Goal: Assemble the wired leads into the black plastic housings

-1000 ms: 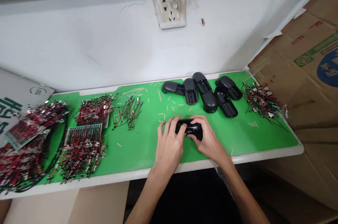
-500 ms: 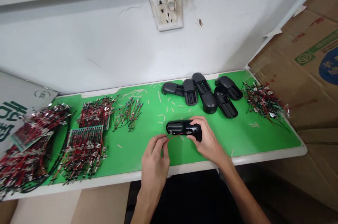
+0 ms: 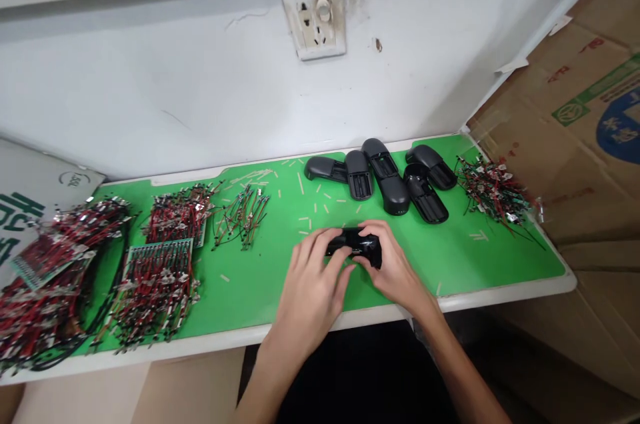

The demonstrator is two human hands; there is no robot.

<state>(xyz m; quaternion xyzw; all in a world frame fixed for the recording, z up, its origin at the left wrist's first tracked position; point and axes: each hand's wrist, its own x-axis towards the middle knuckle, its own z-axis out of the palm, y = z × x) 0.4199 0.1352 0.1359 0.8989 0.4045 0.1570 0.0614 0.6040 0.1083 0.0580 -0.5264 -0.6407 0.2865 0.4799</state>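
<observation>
Thing: black plastic housing [image 3: 354, 243], curved, held near front edge of worktop [image 3: 200, 338]
Long axis: goes left to right, along this edge
Hands: left hand [image 3: 310, 294] and right hand [image 3: 395, 271] together, both clamped on housing

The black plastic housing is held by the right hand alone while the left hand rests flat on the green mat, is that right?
Not quite: the head view shows the left hand is not resting flat on the green mat. Its fingers are on the black plastic housing too, along with the right hand.
</observation>
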